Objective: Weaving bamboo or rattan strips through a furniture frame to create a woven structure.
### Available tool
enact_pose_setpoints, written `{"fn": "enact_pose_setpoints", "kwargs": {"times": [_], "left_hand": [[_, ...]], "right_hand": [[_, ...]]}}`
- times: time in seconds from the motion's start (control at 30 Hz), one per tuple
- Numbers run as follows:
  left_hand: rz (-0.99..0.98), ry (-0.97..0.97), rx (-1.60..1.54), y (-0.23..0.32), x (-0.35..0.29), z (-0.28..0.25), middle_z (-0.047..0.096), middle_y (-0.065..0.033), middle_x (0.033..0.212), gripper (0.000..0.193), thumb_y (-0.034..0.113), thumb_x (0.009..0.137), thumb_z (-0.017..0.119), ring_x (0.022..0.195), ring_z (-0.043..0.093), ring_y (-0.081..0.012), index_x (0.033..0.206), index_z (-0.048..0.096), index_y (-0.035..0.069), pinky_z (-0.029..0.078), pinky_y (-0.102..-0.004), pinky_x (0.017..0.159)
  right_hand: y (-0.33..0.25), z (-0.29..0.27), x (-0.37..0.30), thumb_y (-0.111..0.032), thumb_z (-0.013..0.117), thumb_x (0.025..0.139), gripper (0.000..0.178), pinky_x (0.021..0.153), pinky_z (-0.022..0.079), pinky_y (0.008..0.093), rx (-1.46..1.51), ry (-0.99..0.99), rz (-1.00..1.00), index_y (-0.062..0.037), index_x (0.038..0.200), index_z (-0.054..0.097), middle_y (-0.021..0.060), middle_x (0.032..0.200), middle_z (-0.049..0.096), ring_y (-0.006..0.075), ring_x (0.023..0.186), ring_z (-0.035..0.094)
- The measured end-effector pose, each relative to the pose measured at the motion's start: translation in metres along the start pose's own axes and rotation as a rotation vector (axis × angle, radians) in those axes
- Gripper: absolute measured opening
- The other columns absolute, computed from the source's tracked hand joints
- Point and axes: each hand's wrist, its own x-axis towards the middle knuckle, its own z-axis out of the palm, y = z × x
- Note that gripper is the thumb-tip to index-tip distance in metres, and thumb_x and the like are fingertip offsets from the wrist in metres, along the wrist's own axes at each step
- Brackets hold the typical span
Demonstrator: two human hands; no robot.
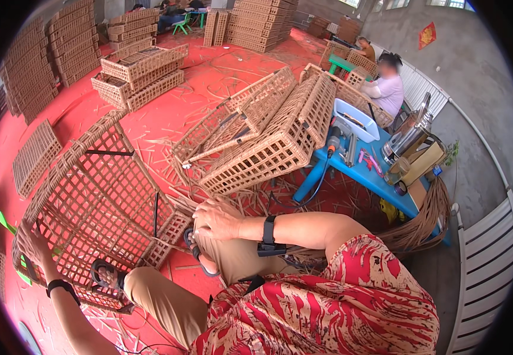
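Note:
A large woven wicker frame (99, 189) with an open lattice and a thick wrapped rim leans before me on the left, tilted on the floor. My left hand (33, 244) holds its near left edge, the fingers laid along the rim. My right hand (216, 219) rests over my right knee, its fingers bent loosely and apart, with nothing plainly in them. Dark braces (110, 152) show inside the frame. Beside my right knee, a narrower woven side (168, 236) of the frame ends in loose strands. My sandalled foot (107, 276) is against its lower part.
Wicker trays (262, 157) are piled ahead. To the right, a blue table (368, 168) bears a light-blue bin (354, 121), a corded power tool (333, 142) and a metal flask (409, 136). Brown strands (428, 219) hang beside it. A person (389, 89) sits beyond; scraps litter the red floor.

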Motion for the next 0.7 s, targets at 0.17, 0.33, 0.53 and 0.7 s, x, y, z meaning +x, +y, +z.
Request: {"fn": "enact_pose_setpoints", "kwargs": {"times": [0.17, 0.33, 0.53, 0.7], "left_hand": [[-0.023, -0.044, 0.011, 0.007, 0.003, 0.000, 0.048, -0.0072, 0.134, 0.055, 0.018, 0.084, 0.059, 0.122, 0.045, -0.0251, 0.135, 0.039, 0.012, 0.033, -0.0404, 0.102], [-0.027, -0.056, 0.002, 0.006, 0.006, 0.003, 0.047, -0.0077, 0.136, 0.054, 0.017, 0.085, 0.058, 0.123, 0.044, -0.0249, 0.135, 0.039, 0.012, 0.033, -0.0407, 0.102], [-0.001, 0.032, -0.042, -0.014, -0.003, 0.015, 0.048, -0.0117, 0.129, 0.051, 0.014, 0.084, 0.056, 0.122, 0.042, -0.0282, 0.132, 0.042, 0.007, 0.030, -0.0425, 0.102], [-0.009, -0.012, -0.070, 0.002, -0.003, 0.014, 0.049, -0.0117, 0.128, 0.057, 0.013, 0.082, 0.059, 0.121, 0.043, -0.0281, 0.135, 0.038, 0.008, 0.030, -0.0427, 0.102]], "right_hand": [[0.003, -0.003, 0.001, -0.040, 0.063, 0.080, 0.042, 0.101, 0.030, 0.0423, -0.001, -0.005, 0.000, -0.0104, 0.110, 0.059, 0.0089, 0.116, 0.056, 0.0266, 0.114, 0.048], [0.008, 0.000, 0.004, -0.038, 0.063, 0.079, 0.042, 0.099, 0.032, 0.0432, -0.011, 0.040, -0.014, -0.0093, 0.109, 0.060, 0.0095, 0.116, 0.056, 0.0276, 0.113, 0.048], [-0.001, 0.006, 0.002, -0.034, 0.064, 0.077, 0.038, 0.097, 0.034, 0.0455, -0.050, 0.076, -0.110, -0.0095, 0.106, 0.063, 0.0067, 0.110, 0.057, 0.0260, 0.109, 0.049], [0.005, 0.016, -0.002, -0.039, 0.061, 0.080, 0.042, 0.095, 0.035, 0.0447, -0.070, 0.034, -0.064, -0.0109, 0.111, 0.060, 0.0082, 0.113, 0.056, 0.0276, 0.111, 0.048]]}}
